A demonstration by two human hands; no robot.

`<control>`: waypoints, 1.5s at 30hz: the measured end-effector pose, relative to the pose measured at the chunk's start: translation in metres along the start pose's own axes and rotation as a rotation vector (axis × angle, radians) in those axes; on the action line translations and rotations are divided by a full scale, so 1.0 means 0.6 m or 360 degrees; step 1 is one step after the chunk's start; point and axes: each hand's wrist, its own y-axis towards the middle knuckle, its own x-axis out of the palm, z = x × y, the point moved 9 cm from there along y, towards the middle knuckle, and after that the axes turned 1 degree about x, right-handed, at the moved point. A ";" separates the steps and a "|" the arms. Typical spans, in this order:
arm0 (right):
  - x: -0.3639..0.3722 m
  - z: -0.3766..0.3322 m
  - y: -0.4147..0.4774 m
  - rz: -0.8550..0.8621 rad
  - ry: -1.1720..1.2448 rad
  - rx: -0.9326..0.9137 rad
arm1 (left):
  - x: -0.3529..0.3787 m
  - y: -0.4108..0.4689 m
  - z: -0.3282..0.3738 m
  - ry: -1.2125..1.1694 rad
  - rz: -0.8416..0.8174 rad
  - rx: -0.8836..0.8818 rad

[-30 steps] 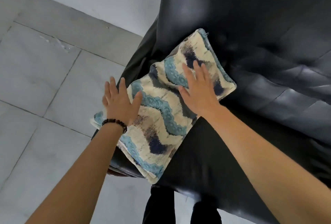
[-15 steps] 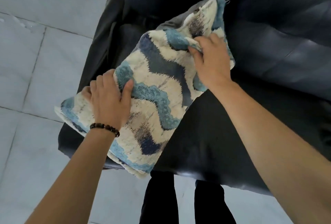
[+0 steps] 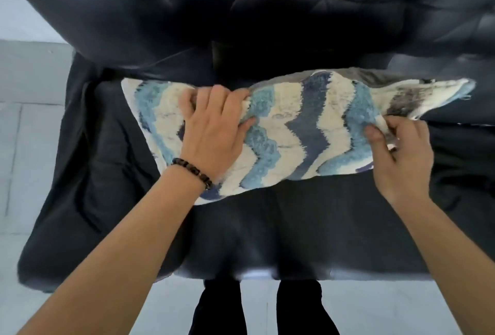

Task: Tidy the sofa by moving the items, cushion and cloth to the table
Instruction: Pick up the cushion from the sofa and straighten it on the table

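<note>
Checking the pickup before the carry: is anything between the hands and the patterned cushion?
Nothing visible. The left hand and right hand both already grip the blue-and-cream zigzag cushion on the black leather sofa. The table is out of view.

We see the cushion (image 3: pixel 292 131), a shaggy cover in cream with zigzag bands of light blue and navy, stretched out flat and long across the sofa (image 3: pixel 267 227) seat. It lies crosswise near the seat's back edge, just before the backrest. Its right corner is pulled to a point.
</note>
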 end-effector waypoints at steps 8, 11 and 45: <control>0.096 0.011 0.090 -0.0171 0.0121 0.0100 | 0.068 0.106 -0.074 0.0358 -0.0351 -0.0143; 0.103 -0.003 0.101 -0.0085 -0.0037 -0.0046 | 0.099 0.112 -0.087 0.0348 -0.0465 -0.0102; 0.067 0.087 -0.141 -0.0245 0.0349 0.0265 | 0.056 -0.170 0.049 -0.0828 -0.0138 -0.0697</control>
